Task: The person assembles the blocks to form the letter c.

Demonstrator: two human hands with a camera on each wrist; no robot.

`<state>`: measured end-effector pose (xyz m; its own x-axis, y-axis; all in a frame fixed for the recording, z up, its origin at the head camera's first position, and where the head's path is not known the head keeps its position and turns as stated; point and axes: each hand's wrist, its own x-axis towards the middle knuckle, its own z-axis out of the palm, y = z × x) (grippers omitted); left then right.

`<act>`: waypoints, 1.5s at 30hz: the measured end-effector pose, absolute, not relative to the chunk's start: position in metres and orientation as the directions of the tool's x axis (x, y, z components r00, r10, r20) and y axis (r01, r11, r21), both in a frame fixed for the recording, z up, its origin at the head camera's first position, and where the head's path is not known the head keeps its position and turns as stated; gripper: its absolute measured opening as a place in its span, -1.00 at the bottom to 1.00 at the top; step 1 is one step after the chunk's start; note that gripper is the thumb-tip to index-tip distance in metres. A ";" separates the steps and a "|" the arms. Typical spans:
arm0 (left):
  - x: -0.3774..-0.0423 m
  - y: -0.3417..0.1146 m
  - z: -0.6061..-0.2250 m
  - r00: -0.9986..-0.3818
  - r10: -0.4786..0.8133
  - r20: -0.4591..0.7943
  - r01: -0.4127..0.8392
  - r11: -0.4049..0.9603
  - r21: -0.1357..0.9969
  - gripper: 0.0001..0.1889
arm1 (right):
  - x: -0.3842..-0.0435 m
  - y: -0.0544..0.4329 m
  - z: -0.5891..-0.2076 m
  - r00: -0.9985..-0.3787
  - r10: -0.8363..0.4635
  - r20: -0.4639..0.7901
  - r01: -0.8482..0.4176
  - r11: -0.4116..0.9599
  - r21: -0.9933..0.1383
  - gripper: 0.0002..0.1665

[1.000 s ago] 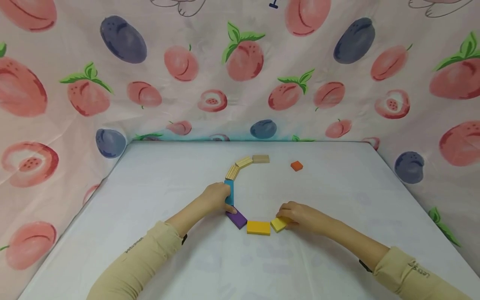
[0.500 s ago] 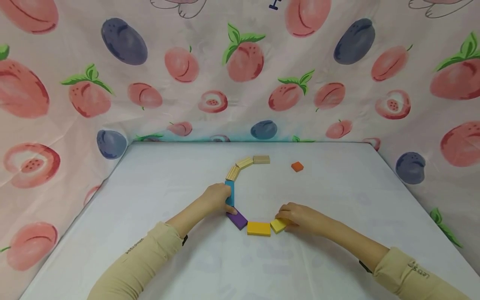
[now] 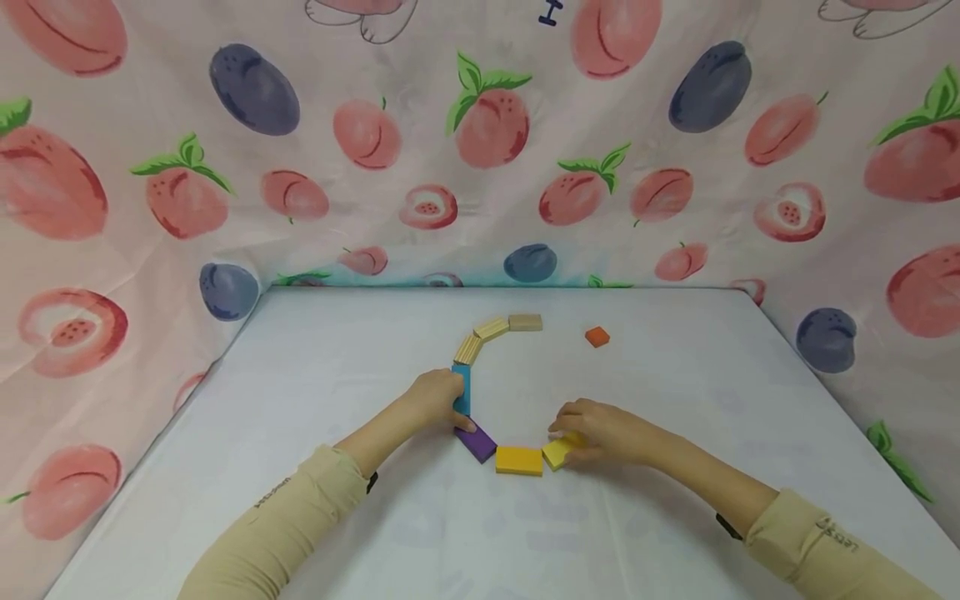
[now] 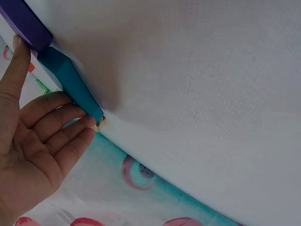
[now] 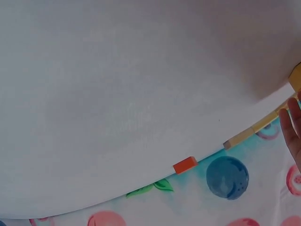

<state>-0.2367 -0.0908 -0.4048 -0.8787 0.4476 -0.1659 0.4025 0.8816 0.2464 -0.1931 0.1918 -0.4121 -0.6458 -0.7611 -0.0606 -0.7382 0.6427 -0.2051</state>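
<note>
My left hand (image 3: 433, 398) rests at the left of a curved row of flat blocks, its fingers against the blue block (image 4: 75, 84) and its thumb touching the purple block (image 4: 26, 23). These fingers are only slightly bent. Beside the purple block lies an orange-yellow block (image 3: 519, 461), with the light yellow block (image 3: 557, 453) to its right. Over that light yellow block is my right hand (image 3: 603, 429), thumb in front and fingers spread behind, apart from a firm grip. In the right wrist view, only its fingertips (image 5: 291, 123) show, near a yellow block's edge (image 5: 296, 77).
Several plain wooden blocks (image 3: 491, 328) continue the curve at the back. A lone orange-red block (image 3: 597, 337) lies to their right. The white tabletop (image 3: 337, 350) meets a fruit-print cloth (image 3: 480, 217) behind.
My right fingers have loosened and lifted a little from the light yellow block, and more of its top shows. My left hand stays in place. The head view has shifted slightly.
</note>
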 end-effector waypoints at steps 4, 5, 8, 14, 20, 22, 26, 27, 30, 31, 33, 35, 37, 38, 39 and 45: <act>-0.237 -0.091 -0.406 -0.878 0.449 -0.164 0.408 0.883 0.232 -0.54 | -0.199 0.195 -0.411 -0.625 -0.780 -0.022 -0.761 0.615 -0.207 -0.58; -0.237 -0.091 -0.406 -0.878 0.450 -0.161 0.412 0.883 0.226 -0.54 | -0.200 0.195 -0.411 -0.630 -0.776 -0.019 -0.756 0.619 -0.212 -0.59; -0.237 -0.091 -0.405 -0.877 0.457 -0.152 0.423 0.882 0.208 -0.54 | -0.204 0.196 -0.409 -0.661 -0.750 -0.028 -0.728 0.649 -0.221 -0.60; -0.238 -0.090 -0.401 -0.876 0.459 -0.150 0.427 0.881 0.202 -0.54 | -0.213 0.202 -0.408 -0.714 -0.701 0.003 -0.684 0.696 -0.219 -0.59; -0.237 -0.088 -0.401 -0.874 0.460 -0.156 0.427 0.881 0.206 -0.54 | -0.224 0.214 -0.409 -0.748 -0.661 0.057 -0.658 0.728 -0.192 -0.62; -0.237 -0.087 -0.401 -0.873 0.463 -0.152 0.431 0.879 0.202 -0.54 | -0.229 0.217 -0.409 -0.768 -0.637 0.067 -0.637 0.748 -0.186 -0.64; -0.236 -0.088 -0.402 -0.875 0.457 -0.157 0.426 0.883 0.197 -0.54 | -0.240 0.221 -0.410 -0.799 -0.593 0.102 -0.601 0.780 -0.172 -0.68; -0.235 -0.088 -0.402 -0.876 0.456 -0.159 0.425 0.884 0.195 -0.54 | -0.243 0.222 -0.410 -0.805 -0.581 0.119 -0.593 0.787 -0.174 -0.69; -0.234 -0.088 -0.402 -0.873 0.461 -0.157 0.430 0.882 0.193 -0.54 | -0.250 0.225 -0.413 -0.836 -0.527 0.155 -0.548 0.813 -0.197 -0.69; -0.234 -0.088 -0.403 -0.871 0.466 -0.155 0.435 0.879 0.195 -0.54 | -0.252 0.226 -0.415 -0.847 -0.507 0.162 -0.531 0.821 -0.210 -0.68; -0.233 -0.088 -0.403 -0.868 0.475 -0.145 0.444 0.872 0.205 -0.55 | -0.255 0.229 -0.417 -0.866 -0.469 0.173 -0.498 0.839 -0.220 -0.67; -0.233 -0.088 -0.403 -0.865 0.483 -0.135 0.452 0.867 0.209 -0.56 | -0.259 0.230 -0.419 -0.879 -0.441 0.180 -0.473 0.854 -0.218 -0.66; -0.233 -0.087 -0.403 -0.866 0.481 -0.138 0.449 0.869 0.211 -0.56 | -0.263 0.231 -0.420 -0.882 -0.430 0.194 -0.465 0.859 -0.212 -0.66; -0.232 -0.088 -0.403 -0.868 0.477 -0.139 0.445 0.871 0.211 -0.56 | -0.264 0.232 -0.421 -0.883 -0.424 0.201 -0.462 0.862 -0.208 -0.66; -0.232 -0.088 -0.403 -0.871 0.472 -0.140 0.440 0.873 0.209 -0.55 | -0.266 0.232 -0.421 -0.884 -0.418 0.210 -0.458 0.864 -0.207 -0.66; -0.233 -0.090 -0.402 -0.876 0.462 -0.138 0.429 0.877 0.215 -0.55 | -0.278 0.235 -0.419 -0.917 -0.334 0.218 -0.385 0.885 -0.262 -0.64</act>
